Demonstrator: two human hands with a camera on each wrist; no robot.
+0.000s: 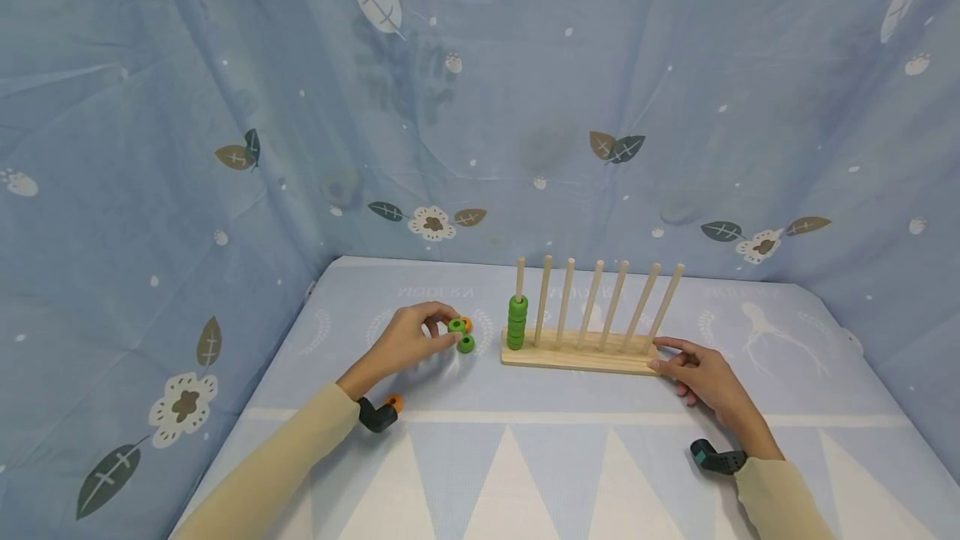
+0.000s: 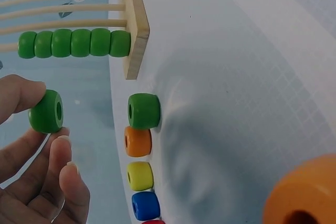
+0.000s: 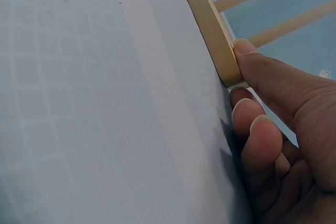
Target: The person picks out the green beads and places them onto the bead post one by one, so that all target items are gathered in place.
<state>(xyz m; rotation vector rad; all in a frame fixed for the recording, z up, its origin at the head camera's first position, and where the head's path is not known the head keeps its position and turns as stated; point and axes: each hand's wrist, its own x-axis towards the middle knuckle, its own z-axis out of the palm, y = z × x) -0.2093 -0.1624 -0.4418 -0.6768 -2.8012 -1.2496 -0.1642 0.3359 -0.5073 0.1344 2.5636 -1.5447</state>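
Between thumb and forefinger, my left hand (image 1: 411,334) pinches a green bead (image 2: 45,112), held just off the table with its hole facing sideways. A wooden peg rack (image 1: 577,362) stands upright to the right, its several pegs pointing up. Several green beads (image 1: 517,323) are stacked on its leftmost peg; the other pegs are bare. My right hand (image 1: 705,375) grips the rack's right end, thumb on the base (image 3: 219,43) beside the last peg. Near the left fingers lie a loose green bead (image 2: 145,111) and an orange bead (image 2: 138,141).
In the left wrist view, a yellow bead (image 2: 140,176), a blue bead (image 2: 146,205) and part of a red bead (image 2: 153,222) continue the row. Another orange bead (image 1: 395,402) lies near the left wrist. Patterned blue cloth (image 1: 480,107) hangs behind the table.
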